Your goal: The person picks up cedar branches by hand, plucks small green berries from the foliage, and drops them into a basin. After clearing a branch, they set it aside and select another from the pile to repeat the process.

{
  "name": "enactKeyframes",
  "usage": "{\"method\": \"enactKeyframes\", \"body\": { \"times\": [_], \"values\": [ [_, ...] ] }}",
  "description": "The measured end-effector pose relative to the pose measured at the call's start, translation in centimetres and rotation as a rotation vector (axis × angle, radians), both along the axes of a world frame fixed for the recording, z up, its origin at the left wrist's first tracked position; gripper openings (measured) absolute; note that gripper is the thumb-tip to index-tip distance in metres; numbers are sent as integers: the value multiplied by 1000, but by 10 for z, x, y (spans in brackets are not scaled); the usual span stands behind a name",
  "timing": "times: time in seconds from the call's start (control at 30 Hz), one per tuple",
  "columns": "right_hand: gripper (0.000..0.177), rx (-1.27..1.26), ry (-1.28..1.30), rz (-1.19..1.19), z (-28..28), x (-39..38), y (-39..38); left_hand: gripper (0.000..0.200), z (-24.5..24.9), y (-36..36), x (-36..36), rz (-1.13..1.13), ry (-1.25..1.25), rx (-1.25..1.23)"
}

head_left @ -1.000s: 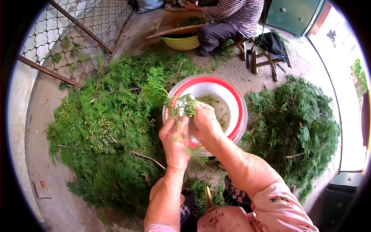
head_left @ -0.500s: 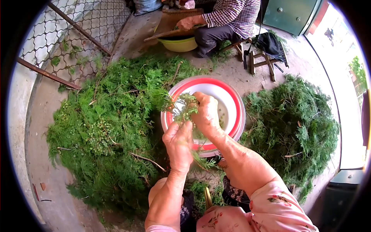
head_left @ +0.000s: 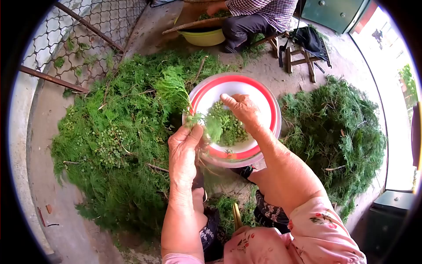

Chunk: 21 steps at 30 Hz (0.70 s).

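Note:
My left hand pinches a leafy cypress sprig between thumb and fingers, left of the basin's middle. The sprig's fronds point up and away, and a blurred bit of green hangs to the right of my fingertips. Over the far right part of a white basin with a red rim band is my right hand, thumb stretched out and nothing visible in it; its other fingertips are partly hidden. Round green cones and leaf bits lie in the basin below.
A large heap of cypress branches spreads to the left, with another heap to the right. Ahead, a seated person works at a yellow tub. A wooden folding stool holds a black bag.
My right hand has come off the greenery and moved right over the basin. My left hand has shifted left and slightly nearer, still gripping a sprig. The basin's contents show more.

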State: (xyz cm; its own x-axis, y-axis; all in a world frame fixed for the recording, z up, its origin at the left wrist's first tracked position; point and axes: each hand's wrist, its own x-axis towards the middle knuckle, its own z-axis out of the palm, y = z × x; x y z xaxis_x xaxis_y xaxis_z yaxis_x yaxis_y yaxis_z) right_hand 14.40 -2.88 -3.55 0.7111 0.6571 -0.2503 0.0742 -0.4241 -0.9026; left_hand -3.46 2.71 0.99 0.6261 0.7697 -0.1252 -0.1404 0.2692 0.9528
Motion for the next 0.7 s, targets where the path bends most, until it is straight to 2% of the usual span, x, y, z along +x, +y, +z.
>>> {"method": "enactKeyframes", "body": {
  "times": [0.03,0.07,0.17,0.2,0.3,0.33,0.37,0.43,0.5,0.57,0.63,0.7],
  "values": [
    [46,-71,1,19,4,1,0,16,-2,3,-4,-30,-15,-27],
    [48,22,25,-91,-6,0,4,17,-3,6,-6,-60,-30,-50],
    [45,133,-210,-39,-31,6,8,20,-1,6,-7,-20,-161,-273],
    [38,185,-246,-11,-34,6,9,23,0,7,-6,-20,-174,-326],
    [33,269,-97,-56,-4,-10,9,28,4,6,-5,-22,-248,-419],
    [33,384,109,-29,0,-14,10,30,6,6,-5,-34,-236,-401],
    [43,512,317,22,19,-23,8,32,8,4,-5,-45,-245,-399],
    [50,668,534,137,35,-36,5,34,12,4,-4,-147,-313,-473],
    [56,601,639,233,61,-46,-5,37,0,5,-2,-207,-405,-578],
    [52,633,841,84,49,-56,2,34,1,1,0,-135,-331,-612],
    [45,656,776,50,48,-58,-1,31,8,0,2,-134,-301,-611],
    [29,654,664,126,50,-56,-1,27,11,0,3,-130,-283,-563]
  ]
}}
